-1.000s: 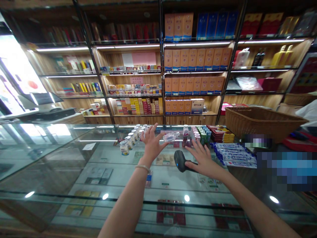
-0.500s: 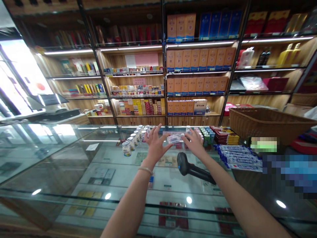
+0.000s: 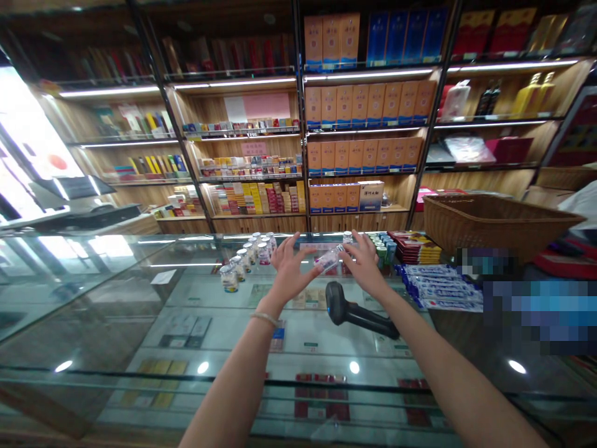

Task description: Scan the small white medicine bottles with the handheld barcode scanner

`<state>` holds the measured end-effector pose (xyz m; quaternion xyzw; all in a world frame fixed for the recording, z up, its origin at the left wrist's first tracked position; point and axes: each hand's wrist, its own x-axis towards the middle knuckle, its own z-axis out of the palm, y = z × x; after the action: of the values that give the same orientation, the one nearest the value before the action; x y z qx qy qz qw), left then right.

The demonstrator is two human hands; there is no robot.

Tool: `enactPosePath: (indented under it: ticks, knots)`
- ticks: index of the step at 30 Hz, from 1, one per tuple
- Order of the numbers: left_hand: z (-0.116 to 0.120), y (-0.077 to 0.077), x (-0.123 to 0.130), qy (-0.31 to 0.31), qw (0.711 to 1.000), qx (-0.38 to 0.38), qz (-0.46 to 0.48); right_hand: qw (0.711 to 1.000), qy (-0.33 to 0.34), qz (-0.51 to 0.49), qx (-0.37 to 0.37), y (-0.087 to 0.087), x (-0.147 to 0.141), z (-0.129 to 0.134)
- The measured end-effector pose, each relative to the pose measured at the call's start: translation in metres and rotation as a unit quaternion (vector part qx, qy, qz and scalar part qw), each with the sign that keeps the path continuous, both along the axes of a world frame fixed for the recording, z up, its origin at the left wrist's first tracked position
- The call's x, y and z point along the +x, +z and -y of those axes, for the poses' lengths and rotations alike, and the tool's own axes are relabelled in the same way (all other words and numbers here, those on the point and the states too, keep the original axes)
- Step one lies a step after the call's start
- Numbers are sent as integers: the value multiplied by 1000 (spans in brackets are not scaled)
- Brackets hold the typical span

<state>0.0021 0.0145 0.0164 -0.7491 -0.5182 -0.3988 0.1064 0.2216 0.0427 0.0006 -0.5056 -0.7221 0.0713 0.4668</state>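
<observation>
Above the glass counter, a small clear bottle (image 3: 329, 259) with a pale pinkish label lies tilted between my hands, its capped end up to the right. My left hand (image 3: 293, 269) has thumb and forefinger at its lower end, the other fingers spread. My right hand (image 3: 364, 264) pinches the capped end between thumb and fingers. Just in front lies a black handheld barcode scanner (image 3: 357, 314), partly beside my right forearm. One more small bottle (image 3: 347, 238) stands behind my right hand. Left of my left hand, small white-capped bottles (image 3: 228, 278) stand in rows.
Blue-and-white long packets (image 3: 438, 286) lie right of my right hand, with red boxes (image 3: 410, 247) and green-blue rolls (image 3: 385, 252) behind. A wicker basket (image 3: 494, 227) stands at right. Below is the glass counter (image 3: 186, 305); stocked shelves (image 3: 364, 155) line the back.
The bottle has turned from nearly level to a steeper tilt, its capped end rising. Both hands stay at it. The whole view has shifted slightly, so things appear further left.
</observation>
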Motion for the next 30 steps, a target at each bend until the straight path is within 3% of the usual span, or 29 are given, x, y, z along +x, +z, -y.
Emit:
enactPosePath:
  ticks: [9, 17, 24, 30]
  knots:
    - [0, -2, 5, -13, 1000, -24, -16, 999, 25, 32, 26, 0, 3, 7]
    - [9, -2, 22, 38, 997, 58, 25, 996, -51, -77, -18, 1, -7, 3]
    - [19, -6, 43, 97, 990, 90, 49, 985, 27, -167, -30, 0, -12, 2]
    - [21, -3, 48, 107, 992, 49, 45, 982, 19, -188, -26, 2, -15, 7]
